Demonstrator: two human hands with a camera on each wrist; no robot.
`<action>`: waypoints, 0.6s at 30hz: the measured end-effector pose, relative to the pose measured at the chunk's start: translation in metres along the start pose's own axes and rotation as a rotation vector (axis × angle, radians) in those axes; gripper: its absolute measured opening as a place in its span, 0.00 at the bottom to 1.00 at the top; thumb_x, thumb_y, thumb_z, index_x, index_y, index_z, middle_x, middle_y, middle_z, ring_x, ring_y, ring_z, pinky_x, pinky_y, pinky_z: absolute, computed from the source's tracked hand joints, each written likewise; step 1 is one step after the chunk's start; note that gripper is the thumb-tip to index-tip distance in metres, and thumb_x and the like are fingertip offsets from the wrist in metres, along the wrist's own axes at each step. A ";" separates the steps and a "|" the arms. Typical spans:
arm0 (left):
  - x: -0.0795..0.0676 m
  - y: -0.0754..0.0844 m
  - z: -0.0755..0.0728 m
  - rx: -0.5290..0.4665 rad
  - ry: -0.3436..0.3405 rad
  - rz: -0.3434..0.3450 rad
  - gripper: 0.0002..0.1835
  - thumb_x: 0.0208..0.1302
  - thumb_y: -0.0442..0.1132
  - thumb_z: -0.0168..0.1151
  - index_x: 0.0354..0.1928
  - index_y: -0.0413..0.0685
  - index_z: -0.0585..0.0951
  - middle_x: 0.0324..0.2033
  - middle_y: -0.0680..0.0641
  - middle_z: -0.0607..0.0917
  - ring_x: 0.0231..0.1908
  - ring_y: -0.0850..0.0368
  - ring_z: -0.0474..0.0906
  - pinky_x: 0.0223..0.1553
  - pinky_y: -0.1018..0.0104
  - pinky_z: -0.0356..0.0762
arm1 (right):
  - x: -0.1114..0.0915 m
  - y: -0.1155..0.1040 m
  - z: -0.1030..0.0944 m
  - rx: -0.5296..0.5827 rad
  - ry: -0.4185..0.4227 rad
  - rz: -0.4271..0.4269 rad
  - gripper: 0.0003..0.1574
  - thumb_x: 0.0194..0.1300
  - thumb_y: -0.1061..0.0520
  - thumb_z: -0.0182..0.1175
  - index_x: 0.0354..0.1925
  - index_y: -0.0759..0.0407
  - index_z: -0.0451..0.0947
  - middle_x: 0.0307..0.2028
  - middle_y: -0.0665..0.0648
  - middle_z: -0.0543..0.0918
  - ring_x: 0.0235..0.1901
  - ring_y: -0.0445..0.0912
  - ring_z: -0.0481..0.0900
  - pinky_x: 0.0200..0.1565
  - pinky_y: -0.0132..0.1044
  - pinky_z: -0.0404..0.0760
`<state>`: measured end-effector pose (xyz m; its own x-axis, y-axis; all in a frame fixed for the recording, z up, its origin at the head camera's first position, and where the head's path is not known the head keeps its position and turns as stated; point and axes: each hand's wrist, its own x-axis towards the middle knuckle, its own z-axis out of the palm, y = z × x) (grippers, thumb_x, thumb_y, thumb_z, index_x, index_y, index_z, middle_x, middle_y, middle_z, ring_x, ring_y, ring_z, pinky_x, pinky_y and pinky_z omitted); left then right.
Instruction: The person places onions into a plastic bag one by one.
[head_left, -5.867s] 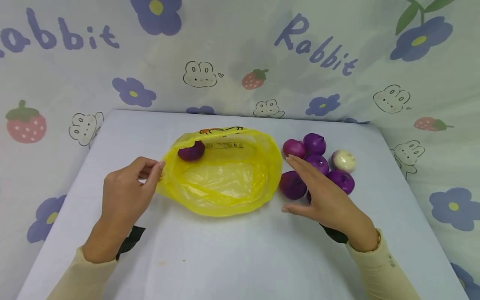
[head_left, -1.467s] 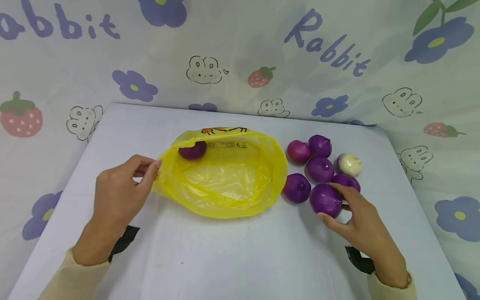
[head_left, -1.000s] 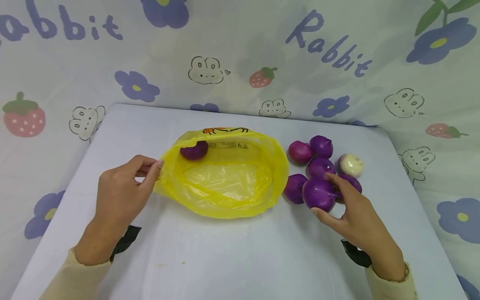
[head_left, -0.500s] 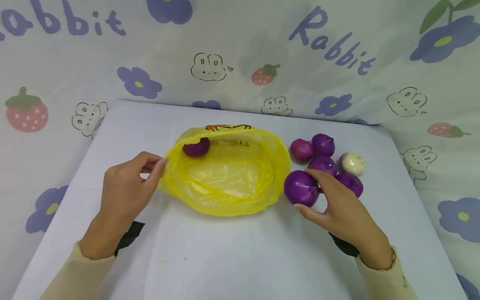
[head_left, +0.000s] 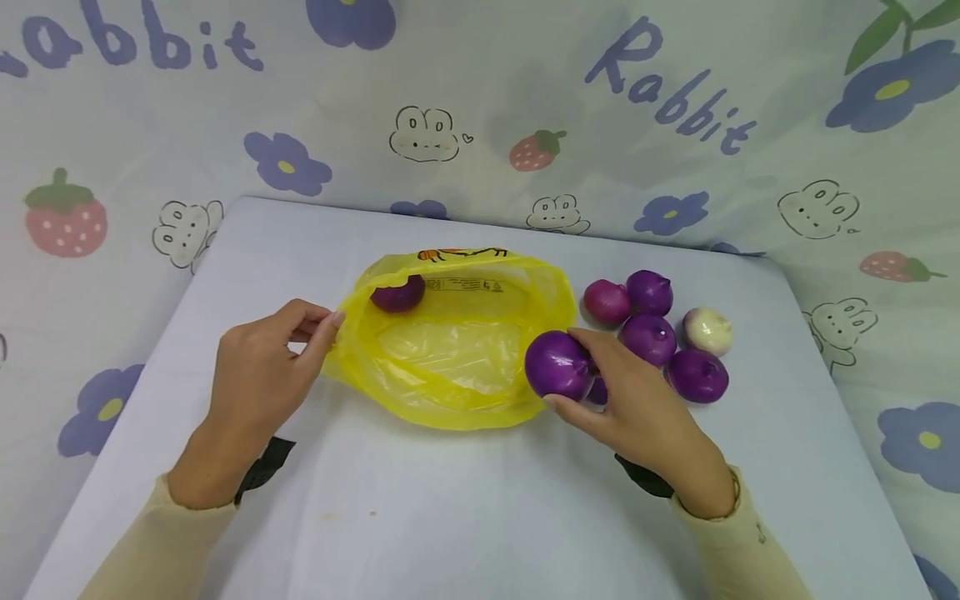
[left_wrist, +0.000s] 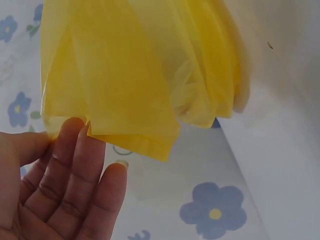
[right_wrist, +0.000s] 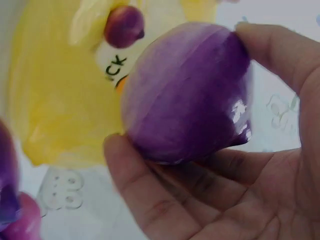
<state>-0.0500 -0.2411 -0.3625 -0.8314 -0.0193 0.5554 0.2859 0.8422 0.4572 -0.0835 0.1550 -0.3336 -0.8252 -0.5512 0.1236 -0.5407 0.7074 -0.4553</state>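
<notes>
A yellow plastic bag [head_left: 457,408] lies with its mouth wide apart at mid-table. One purple onion [head_left: 399,295] is inside it at the far left. The left hand [head_left: 266,367] pinches the bag's left rim between thumb and fingers; the left wrist view shows the yellow film [left_wrist: 120,90] at the fingertips. The right hand [head_left: 637,400] grips another purple onion [head_left: 557,365] at the bag's right rim, thumb on the near side and fingers on the far side. In the right wrist view that onion [right_wrist: 187,95] fills the grasp, its tip toward the palm.
Right of the bag sit several purple onions [head_left: 648,339], a redder one [head_left: 607,302] and a whitish one [head_left: 707,331]. One purple onion [head_left: 597,392] is mostly hidden behind the right hand. A patterned cloth [head_left: 480,100] hangs behind the white table [head_left: 450,517].
The right hand reached the front onion of the group, picked it up and carried it left to the bag's right rim. The left hand keeps pinching the bag's rim throughout.
</notes>
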 end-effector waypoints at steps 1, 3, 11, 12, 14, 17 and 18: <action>0.000 0.000 0.000 0.000 0.000 0.000 0.05 0.64 0.33 0.75 0.38 0.39 0.87 0.26 0.48 0.89 0.29 0.49 0.88 0.33 0.88 0.66 | 0.002 -0.003 0.000 -0.010 -0.006 0.001 0.48 0.63 0.39 0.75 0.71 0.58 0.70 0.62 0.57 0.80 0.56 0.51 0.82 0.56 0.52 0.84; 0.000 0.000 -0.001 0.003 0.000 0.002 0.06 0.64 0.33 0.75 0.38 0.39 0.87 0.26 0.48 0.89 0.29 0.49 0.88 0.32 0.88 0.66 | 0.004 -0.009 -0.001 -0.023 -0.012 -0.006 0.48 0.63 0.38 0.75 0.71 0.59 0.70 0.62 0.57 0.80 0.57 0.52 0.82 0.57 0.53 0.83; 0.002 0.002 -0.003 0.011 -0.004 0.008 0.07 0.64 0.33 0.75 0.38 0.38 0.87 0.28 0.46 0.90 0.29 0.48 0.89 0.32 0.82 0.75 | 0.009 -0.020 -0.005 -0.050 -0.007 -0.046 0.48 0.63 0.36 0.74 0.70 0.58 0.70 0.60 0.56 0.82 0.54 0.51 0.84 0.55 0.51 0.84; 0.002 0.002 -0.003 0.013 -0.005 0.008 0.07 0.64 0.33 0.75 0.38 0.38 0.87 0.27 0.46 0.90 0.29 0.48 0.89 0.31 0.79 0.77 | 0.009 -0.020 -0.005 -0.045 -0.006 -0.048 0.48 0.63 0.36 0.74 0.70 0.58 0.70 0.60 0.56 0.82 0.54 0.50 0.84 0.55 0.51 0.84; 0.002 0.002 -0.003 0.015 -0.006 0.009 0.07 0.64 0.33 0.75 0.38 0.37 0.87 0.27 0.46 0.90 0.29 0.48 0.89 0.30 0.75 0.79 | 0.010 -0.021 -0.004 -0.037 -0.010 -0.055 0.48 0.63 0.36 0.74 0.70 0.58 0.70 0.60 0.56 0.82 0.54 0.50 0.84 0.55 0.50 0.84; 0.001 0.002 -0.003 0.017 -0.007 0.009 0.07 0.64 0.34 0.75 0.38 0.37 0.87 0.27 0.46 0.90 0.29 0.48 0.88 0.29 0.71 0.80 | 0.014 -0.021 -0.002 -0.026 -0.015 -0.075 0.47 0.64 0.37 0.73 0.70 0.59 0.70 0.60 0.56 0.81 0.54 0.50 0.83 0.57 0.49 0.83; 0.001 0.002 -0.003 0.018 -0.008 0.010 0.07 0.64 0.34 0.75 0.38 0.37 0.87 0.27 0.45 0.90 0.29 0.48 0.88 0.29 0.70 0.81 | 0.015 -0.022 -0.001 -0.023 -0.018 -0.084 0.47 0.65 0.37 0.73 0.70 0.59 0.70 0.60 0.57 0.81 0.55 0.50 0.83 0.58 0.49 0.82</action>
<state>-0.0484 -0.2410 -0.3588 -0.8323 -0.0070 0.5543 0.2853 0.8519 0.4391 -0.0843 0.1318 -0.3207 -0.7741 -0.6163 0.1447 -0.6113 0.6684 -0.4237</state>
